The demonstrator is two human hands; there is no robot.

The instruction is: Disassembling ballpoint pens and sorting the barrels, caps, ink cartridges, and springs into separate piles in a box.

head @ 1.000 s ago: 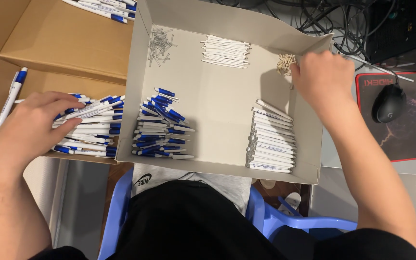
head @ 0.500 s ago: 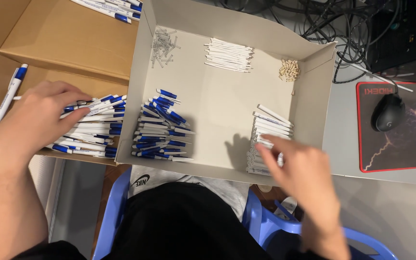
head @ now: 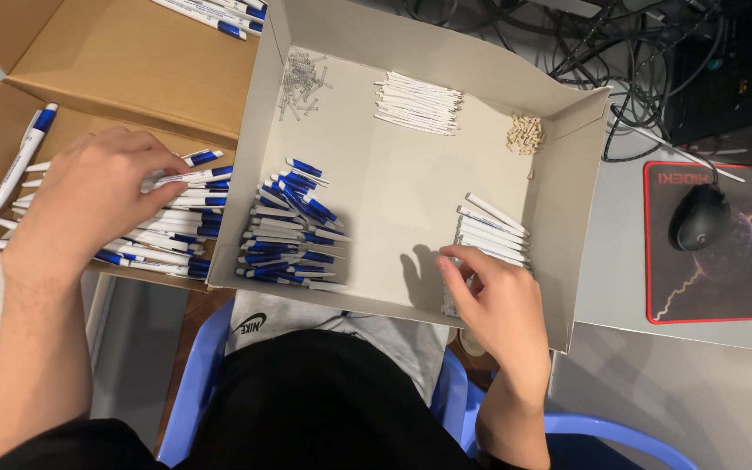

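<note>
Right hand (head: 500, 306): fingers curled on the white barrels (head: 491, 239) stacked in the grey tray (head: 572, 174) – pinch just one.
Left hand (head: 89, 196): closed loosely over the finished pens (head: 180, 222) (brown box (head: 124, 70)) – keep it there.

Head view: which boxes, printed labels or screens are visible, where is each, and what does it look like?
Brown open cardboard box: upper left, flaps out, holds white-and-blue pens; left hand rests on them.
Grey shallow cardboard tray: centre, rectangular, holds sorted pen parts; right hand at the white barrels.
Black mouse mat: right, red border, printed lettering, lightning pattern, black mouse on it.
White logo print: on grey cloth below the tray.
No screens visible.
</note>
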